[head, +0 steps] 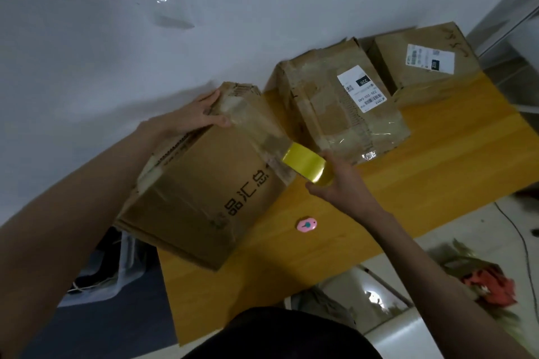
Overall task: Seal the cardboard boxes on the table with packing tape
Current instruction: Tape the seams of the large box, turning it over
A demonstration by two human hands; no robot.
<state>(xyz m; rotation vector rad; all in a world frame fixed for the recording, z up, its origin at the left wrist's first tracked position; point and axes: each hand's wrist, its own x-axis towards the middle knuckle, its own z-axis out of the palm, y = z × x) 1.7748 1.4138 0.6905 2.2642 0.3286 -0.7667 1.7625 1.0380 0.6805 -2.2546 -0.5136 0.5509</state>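
Note:
A cardboard box (204, 192) with printed black characters lies tilted at the near left of the yellow table (437, 160), partly over its left edge. My left hand (198, 114) grips the box's far upper edge, thumb on the top face. My right hand (338, 181) holds a yellowish roll of packing tape (306, 163) against the box's right edge, where a clear strip of tape runs across the top. Two more cardboard boxes stand further back: one (335, 114) with a white label in the middle, another (423, 58) at the far right.
A small pink cutter (306, 224) lies on the table near the front edge. A white wall (116, 38) borders the table's far side. Below the table sit a clear plastic bin (110, 268) on the left and clutter on the floor (481, 280) at right.

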